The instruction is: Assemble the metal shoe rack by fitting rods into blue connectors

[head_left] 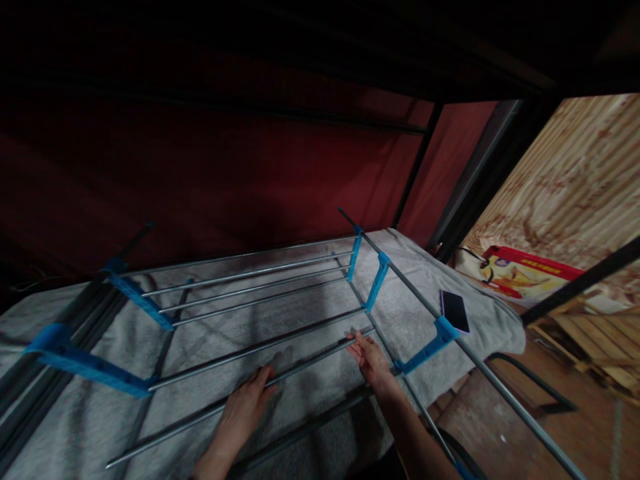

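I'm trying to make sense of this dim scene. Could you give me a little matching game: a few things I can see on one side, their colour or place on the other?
Things:
1. phone
2. bracket
3. blanket
4. left hand

Descriptions:
A. blue, joins the metal rods
B. grey, spread under the rack
C. dark, lying on the blanket's right side
D. resting on the nearest rod

Pairs: 1-C, 2-A, 3-B, 4-D
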The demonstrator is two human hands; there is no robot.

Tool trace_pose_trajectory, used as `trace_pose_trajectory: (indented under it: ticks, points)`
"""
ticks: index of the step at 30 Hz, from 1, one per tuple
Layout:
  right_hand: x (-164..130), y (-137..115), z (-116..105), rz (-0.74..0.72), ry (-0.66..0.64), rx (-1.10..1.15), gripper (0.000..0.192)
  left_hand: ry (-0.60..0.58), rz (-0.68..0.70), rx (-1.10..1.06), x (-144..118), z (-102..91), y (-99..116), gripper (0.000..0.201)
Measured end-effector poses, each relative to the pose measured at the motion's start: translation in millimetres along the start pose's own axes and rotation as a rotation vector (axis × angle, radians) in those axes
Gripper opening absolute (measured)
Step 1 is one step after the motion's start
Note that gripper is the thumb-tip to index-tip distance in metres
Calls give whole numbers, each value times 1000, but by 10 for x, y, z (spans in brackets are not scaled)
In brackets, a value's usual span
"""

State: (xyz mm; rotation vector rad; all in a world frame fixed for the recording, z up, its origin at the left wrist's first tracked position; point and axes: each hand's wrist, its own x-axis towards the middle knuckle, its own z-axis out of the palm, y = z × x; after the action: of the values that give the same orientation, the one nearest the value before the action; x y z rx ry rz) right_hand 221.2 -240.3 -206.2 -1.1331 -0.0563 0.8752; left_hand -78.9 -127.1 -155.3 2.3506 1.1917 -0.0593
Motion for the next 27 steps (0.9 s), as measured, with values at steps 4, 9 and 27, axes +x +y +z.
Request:
trace_pose_trajectory:
  ticks: [4,9,27]
  points:
    - [-14,-13,26,74,46,32,29,-9,21,-12,-11,-3,3,33]
    - [-12,-11,35,75,46,40,25,-38,55,2,-7,-22,32,35]
    - [3,15,24,58,42,21,36,-17,10,-6,4,-7,60,36]
